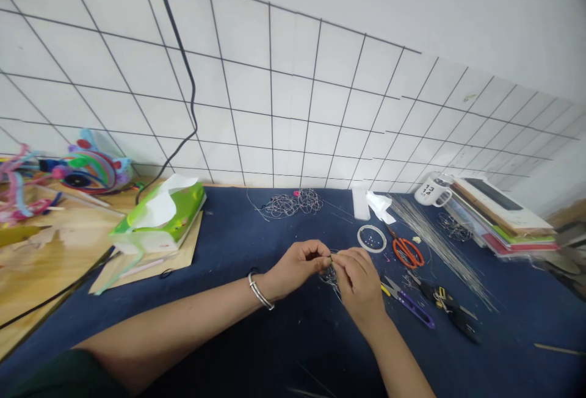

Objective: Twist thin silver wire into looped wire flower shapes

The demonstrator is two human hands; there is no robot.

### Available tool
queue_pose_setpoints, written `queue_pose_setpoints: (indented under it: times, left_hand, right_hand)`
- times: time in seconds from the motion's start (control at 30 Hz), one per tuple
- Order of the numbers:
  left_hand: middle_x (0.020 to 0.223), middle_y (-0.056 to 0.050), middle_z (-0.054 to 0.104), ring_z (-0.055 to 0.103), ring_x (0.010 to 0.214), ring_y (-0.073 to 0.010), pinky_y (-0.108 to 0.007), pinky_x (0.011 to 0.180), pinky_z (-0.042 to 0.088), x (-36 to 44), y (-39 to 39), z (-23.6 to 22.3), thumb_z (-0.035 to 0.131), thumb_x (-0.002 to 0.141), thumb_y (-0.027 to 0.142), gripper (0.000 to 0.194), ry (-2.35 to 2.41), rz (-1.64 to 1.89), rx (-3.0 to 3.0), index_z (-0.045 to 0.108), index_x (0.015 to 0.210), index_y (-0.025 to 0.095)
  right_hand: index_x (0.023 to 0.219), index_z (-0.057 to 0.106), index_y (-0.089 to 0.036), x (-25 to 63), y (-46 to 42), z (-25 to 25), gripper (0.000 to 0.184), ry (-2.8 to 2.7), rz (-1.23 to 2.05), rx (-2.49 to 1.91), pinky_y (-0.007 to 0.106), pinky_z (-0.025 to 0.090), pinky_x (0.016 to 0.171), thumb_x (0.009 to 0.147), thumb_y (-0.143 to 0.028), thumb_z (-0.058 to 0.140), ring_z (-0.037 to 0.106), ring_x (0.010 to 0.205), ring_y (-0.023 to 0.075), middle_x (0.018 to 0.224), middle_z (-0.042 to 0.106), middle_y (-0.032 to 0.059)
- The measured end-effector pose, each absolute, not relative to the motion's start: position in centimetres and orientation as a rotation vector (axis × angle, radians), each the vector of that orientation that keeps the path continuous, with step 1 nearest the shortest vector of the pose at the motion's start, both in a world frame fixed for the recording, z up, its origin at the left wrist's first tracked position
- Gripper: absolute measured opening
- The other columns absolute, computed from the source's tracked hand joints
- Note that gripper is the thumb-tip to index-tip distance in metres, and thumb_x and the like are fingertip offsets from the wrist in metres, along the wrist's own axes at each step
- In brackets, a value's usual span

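Observation:
My left hand [300, 267] and my right hand [360, 283] meet fingertip to fingertip above the dark blue cloth [256, 349]. Both are closed in a pinch on thin silvery wire [328, 276], bent into loops that hang just below the fingers. The exact spot being pinched is mostly covered by the fingertips. A silver bangle [260, 291] circles my left wrist. Close to my right hand lie purple-handled thread snips [414, 309], and beyond it a round white dish [372, 239] holds tiny beads.
Orange-handled scissors [407, 253], black pliers [451, 309] and a bundle of straight wires [444, 251] lie on the right. A mug [430, 190] and stacked books [501, 215] stand behind. Coiled wire [293, 204] sits near the wall; a tissue pack [160, 212] is left.

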State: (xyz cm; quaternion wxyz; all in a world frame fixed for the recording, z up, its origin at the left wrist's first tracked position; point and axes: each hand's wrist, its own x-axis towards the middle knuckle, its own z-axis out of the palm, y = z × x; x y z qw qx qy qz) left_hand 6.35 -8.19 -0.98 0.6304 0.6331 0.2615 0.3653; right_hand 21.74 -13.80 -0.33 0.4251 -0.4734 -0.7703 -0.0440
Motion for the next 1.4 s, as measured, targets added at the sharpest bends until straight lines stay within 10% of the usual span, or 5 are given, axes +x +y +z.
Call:
queue_pose_setpoints:
  times: [0.77, 1.4]
  left_hand:
    - [0.074, -0.001, 0.057, 0.051, 0.070, -0.0109, -0.022, 0.066, 0.039, 6.3, -9.2, -0.5, 0.048, 0.079, 0.013, 0.010, 0.830, 1.009, 2.023, 0.056, 0.073, 0.015]
    - [0.077, -0.001, 0.058, 0.051, 0.071, -0.0123, -0.027, 0.070, 0.039, 6.6, -8.9, -0.7, 0.056, 0.072, 0.014, 0.009, 0.876, 0.981, 2.060, 0.055, 0.080, 0.016]
  right_hand:
    - [0.084, 0.055, -0.018, 20.7, -13.7, -2.2, 0.015, -1.817, -0.258, -1.268, 0.035, 0.046, 0.072, 0.077, -0.005, 0.048, 0.054, 0.076, 0.0167, 0.078, 0.058, 0.0059]
    - [0.083, 0.055, -0.018, 19.9, -13.9, -2.0, 0.009, -1.376, 0.389, -1.520, 0.026, 0.043, 0.067, 0.081, -0.022, 0.047, 0.053, 0.070, 0.0147, 0.076, 0.057, 0.0013]
